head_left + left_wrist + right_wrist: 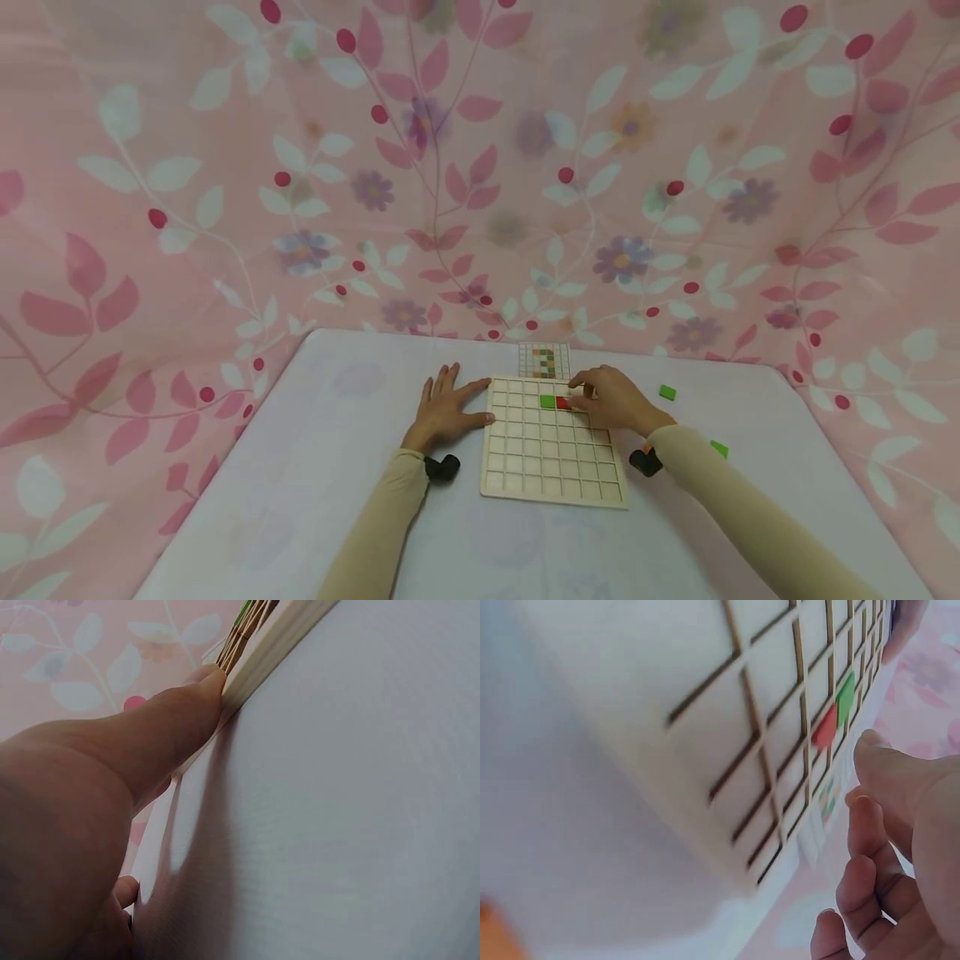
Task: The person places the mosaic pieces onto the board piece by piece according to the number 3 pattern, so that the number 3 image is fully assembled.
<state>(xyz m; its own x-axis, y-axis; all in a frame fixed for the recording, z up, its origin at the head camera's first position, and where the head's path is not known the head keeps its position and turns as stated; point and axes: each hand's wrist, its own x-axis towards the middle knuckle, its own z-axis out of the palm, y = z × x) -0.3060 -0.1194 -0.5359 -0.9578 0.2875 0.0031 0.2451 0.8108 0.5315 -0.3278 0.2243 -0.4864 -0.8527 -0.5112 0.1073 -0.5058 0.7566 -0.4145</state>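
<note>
A pale wooden grid board (517,467) lies flat on the table. In its upper rows a green square tile (548,402) and a red square tile (562,402) sit side by side. My left hand (444,412) rests at the board's left edge, fingers spread, with the thumb (176,720) touching the rim. Over the upper right of the board is my right hand (615,402), close to the red tile. In the right wrist view its fingers (866,825) are loosely bent above the board, and no tile shows between thumb and fingertips.
Behind the board lies a small grid card (527,367) with a printed pattern of green and orange squares. To the right are loose green tiles (667,392) and an orange piece (495,937), partly hidden by the right wrist. A floral curtain (480,167) hangs behind the table.
</note>
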